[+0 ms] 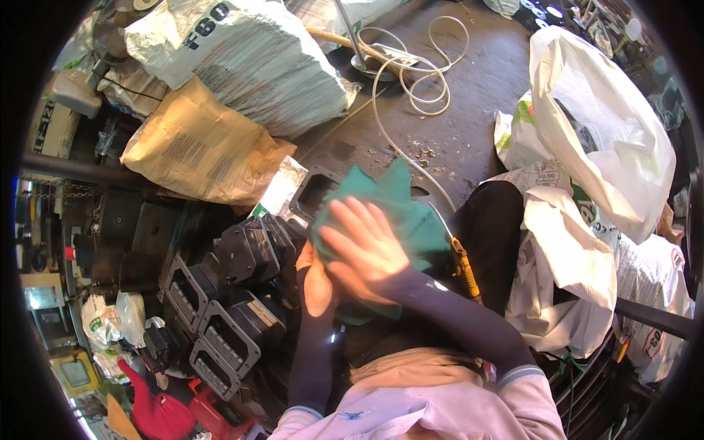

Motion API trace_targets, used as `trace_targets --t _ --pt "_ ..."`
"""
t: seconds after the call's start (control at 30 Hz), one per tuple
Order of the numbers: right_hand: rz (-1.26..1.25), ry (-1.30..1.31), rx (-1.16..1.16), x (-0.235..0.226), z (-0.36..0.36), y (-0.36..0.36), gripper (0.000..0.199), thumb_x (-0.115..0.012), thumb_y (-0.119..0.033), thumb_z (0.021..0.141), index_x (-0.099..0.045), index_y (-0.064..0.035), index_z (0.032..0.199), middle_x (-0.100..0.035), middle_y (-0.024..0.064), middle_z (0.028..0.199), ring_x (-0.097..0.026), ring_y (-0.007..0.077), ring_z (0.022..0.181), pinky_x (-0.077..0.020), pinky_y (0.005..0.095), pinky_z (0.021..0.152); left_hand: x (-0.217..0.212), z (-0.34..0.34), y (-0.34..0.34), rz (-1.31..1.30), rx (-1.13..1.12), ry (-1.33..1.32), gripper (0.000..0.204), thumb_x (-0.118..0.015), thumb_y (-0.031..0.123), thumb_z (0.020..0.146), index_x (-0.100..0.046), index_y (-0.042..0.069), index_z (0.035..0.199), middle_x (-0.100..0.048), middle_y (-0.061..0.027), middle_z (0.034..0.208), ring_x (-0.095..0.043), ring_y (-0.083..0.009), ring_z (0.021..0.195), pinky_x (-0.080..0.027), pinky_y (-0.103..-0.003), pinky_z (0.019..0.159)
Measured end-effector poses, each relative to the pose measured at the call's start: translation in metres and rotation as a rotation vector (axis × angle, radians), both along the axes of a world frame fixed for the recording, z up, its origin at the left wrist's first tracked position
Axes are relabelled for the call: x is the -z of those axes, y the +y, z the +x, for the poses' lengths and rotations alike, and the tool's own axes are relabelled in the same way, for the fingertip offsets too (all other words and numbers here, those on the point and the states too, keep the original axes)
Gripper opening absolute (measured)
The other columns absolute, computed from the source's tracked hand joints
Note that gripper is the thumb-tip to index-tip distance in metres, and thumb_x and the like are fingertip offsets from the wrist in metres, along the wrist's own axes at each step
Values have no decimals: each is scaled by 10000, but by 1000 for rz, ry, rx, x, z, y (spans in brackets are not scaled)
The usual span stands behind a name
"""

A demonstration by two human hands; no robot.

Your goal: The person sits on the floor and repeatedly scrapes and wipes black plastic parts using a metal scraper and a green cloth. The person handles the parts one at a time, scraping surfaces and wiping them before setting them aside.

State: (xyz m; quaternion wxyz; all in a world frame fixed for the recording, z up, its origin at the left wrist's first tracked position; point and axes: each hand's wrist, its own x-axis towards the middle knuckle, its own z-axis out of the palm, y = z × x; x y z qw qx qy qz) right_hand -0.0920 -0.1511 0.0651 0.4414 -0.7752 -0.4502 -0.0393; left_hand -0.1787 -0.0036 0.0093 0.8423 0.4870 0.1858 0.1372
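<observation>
A green cloth (411, 231) lies bunched in front of my body, over my lap. My right hand (364, 253) rests flat on its near left part, fingers stretched out and slightly blurred. At the cloth's left edge, my left hand (317, 284) is closed, its thumb up and its other fingers mostly hidden. Whether anything lies under the cloth, I cannot tell. Just beyond its upper left side shows a black rectangular frame-like part (314, 187). To the right of the cloth is a yellow tool handle (463, 271), near the end of a pale hose (381, 128).
Several black housings with rectangular openings (231, 345) are stacked at my left. A brown paper bag (205, 147) and a large white sack (242, 66) lie beyond them. Open white sacks (565, 264) stand on the right. At the lower left is a red object (161, 411).
</observation>
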Motion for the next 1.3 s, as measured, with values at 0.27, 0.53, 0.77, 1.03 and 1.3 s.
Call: trace_targets --t 0.27,0.53,0.77,1.03,1.3 --pt "-238 -194 149 45 -67 -21 569 -669 -186 815 -573 -40 1356 -497 234 1446 -485 374 1346 -380 518 1089 21 1 14 -67 -52 46 356 -513 240 1059 -577 1 1314 -656 -50 1177 -597 -120 1043 -462 -254 914" --pt "56 131 246 66 -53 -70 570 -568 4 826 -520 -11 1394 -541 213 1417 -525 345 1325 -422 438 1071 30 6 28 102 -22 165 400 -481 295 1070 -551 3 1334 -632 -93 1218 -598 -168 1098 -462 -302 968" --pt "428 763 322 53 9 -52 469 -485 -162 1022 -419 -20 1464 -606 175 1298 -582 248 1186 -440 352 1010 -23 4 -4 756 -187 218 812 -628 479 950 -280 53 1548 -341 -242 1517 -397 -353 1381 -375 -460 1107" --pt "7 528 10 65 13 -23 599 -544 -138 980 -321 -28 1525 -318 278 1549 -264 412 1467 -218 479 1201 -21 17 -18 1194 -125 282 714 -708 439 903 -448 53 1445 -465 -214 1433 -443 -368 1346 -357 -451 1113" --pt "-200 326 -83 65 -54 -89 627 -674 -63 837 -470 -33 1429 -537 207 1394 -450 403 1346 -320 494 1143 -15 10 -8 1309 -60 319 873 -691 576 863 -381 56 1491 -423 -232 1460 -441 -381 1339 -382 -465 1090"
